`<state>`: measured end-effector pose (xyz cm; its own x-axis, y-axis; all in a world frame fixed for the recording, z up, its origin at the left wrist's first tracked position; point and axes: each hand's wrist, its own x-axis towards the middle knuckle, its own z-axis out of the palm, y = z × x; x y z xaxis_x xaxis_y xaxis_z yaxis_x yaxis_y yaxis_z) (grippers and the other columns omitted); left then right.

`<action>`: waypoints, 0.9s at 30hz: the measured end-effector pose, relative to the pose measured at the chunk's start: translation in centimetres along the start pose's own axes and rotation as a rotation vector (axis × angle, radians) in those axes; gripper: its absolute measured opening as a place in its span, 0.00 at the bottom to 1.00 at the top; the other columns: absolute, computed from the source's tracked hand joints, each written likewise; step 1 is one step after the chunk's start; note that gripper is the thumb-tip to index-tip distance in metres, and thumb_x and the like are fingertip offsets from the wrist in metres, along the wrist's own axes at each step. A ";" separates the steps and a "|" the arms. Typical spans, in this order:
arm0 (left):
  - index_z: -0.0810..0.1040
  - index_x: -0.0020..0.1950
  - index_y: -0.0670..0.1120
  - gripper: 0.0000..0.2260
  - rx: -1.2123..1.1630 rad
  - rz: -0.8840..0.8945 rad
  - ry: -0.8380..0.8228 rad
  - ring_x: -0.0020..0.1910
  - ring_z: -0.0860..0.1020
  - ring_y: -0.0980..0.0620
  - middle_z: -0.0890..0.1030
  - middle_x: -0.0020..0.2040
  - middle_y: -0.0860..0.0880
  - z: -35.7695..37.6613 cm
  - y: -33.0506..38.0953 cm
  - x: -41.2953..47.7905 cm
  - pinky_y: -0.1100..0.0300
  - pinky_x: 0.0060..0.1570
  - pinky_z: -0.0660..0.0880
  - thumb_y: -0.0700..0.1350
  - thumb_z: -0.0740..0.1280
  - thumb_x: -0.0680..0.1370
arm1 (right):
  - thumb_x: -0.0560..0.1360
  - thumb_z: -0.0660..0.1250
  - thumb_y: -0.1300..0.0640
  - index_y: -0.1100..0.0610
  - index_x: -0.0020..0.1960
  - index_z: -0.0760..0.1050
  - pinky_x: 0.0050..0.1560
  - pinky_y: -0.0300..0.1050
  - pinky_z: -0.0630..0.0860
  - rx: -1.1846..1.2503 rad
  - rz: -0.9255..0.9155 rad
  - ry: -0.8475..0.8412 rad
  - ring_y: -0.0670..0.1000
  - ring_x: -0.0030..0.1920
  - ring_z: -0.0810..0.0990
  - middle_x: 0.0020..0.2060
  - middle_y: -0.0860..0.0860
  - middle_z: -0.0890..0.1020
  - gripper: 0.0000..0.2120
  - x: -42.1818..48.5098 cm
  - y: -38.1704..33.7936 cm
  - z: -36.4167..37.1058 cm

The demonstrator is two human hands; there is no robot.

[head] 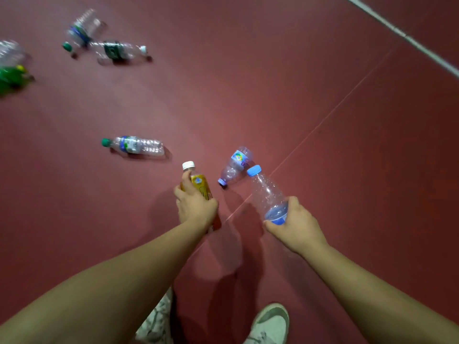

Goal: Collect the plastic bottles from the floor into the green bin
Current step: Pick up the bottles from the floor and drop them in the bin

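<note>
both bare forearms reach forward and down from the bottom corners of the view and draw together over the middle of the red floor (323,108). the left hand (196,207) shows its back, knuckles up. its fingers and thumb are curled round the body of a yellow-labelled bottle (200,183), whose white cap points away from the person while its base is hidden under the wrist. the right hand (295,224) is turned with the thumb on top and grips a clear bottle (267,194) by its blue-tinted base, so the neck and blue cap slant up and to the left, away from the palm.

just beyond the two hands a small bottle (234,167) with a colourful label lies on the floor, its blue cap toward the person. the cap of the held clear bottle overlaps it in the view. further left lies a green-capped bottle (135,145), on its side and apart from the rest. well away at the upper left, blurred, a dark-labelled bottle (119,50) and a blue-labelled bottle (83,31) lie close together, and a green bottle (11,76) sits at the left edge. a white line (402,33) crosses the top right corner. a pale shoe (270,324) shows at the bottom edge.
</note>
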<state>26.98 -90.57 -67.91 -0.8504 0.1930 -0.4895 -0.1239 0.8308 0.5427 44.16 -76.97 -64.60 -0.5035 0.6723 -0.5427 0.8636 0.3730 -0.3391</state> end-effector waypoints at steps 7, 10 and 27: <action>0.54 0.72 0.58 0.39 -0.112 0.054 0.021 0.58 0.74 0.39 0.65 0.64 0.44 -20.9 8.7 -12.9 0.50 0.58 0.72 0.45 0.71 0.66 | 0.67 0.73 0.41 0.54 0.56 0.68 0.50 0.51 0.79 0.182 -0.068 -0.068 0.56 0.49 0.82 0.47 0.51 0.83 0.26 -12.7 -16.3 -14.4; 0.54 0.72 0.58 0.39 -0.128 0.025 0.092 0.57 0.74 0.39 0.65 0.63 0.44 -30.5 10.5 -17.6 0.49 0.57 0.73 0.46 0.71 0.67 | 0.70 0.73 0.42 0.58 0.61 0.67 0.46 0.47 0.75 0.162 -0.142 -0.110 0.57 0.50 0.80 0.48 0.53 0.81 0.29 -18.4 -24.1 -19.3; 0.51 0.74 0.62 0.41 -0.284 -0.324 0.778 0.55 0.75 0.35 0.67 0.60 0.43 -77.7 -3.8 -31.5 0.49 0.55 0.74 0.54 0.71 0.67 | 0.70 0.66 0.31 0.57 0.55 0.68 0.44 0.50 0.70 -0.172 -0.887 -0.088 0.59 0.46 0.76 0.47 0.53 0.78 0.31 -49.4 -69.5 -19.0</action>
<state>14.47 -140.40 -1.54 -0.8451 -0.5247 -0.1020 -0.4530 0.6019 0.6576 9.54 -123.97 0.35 -0.9796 0.0443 -0.1962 0.1465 0.8254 -0.5452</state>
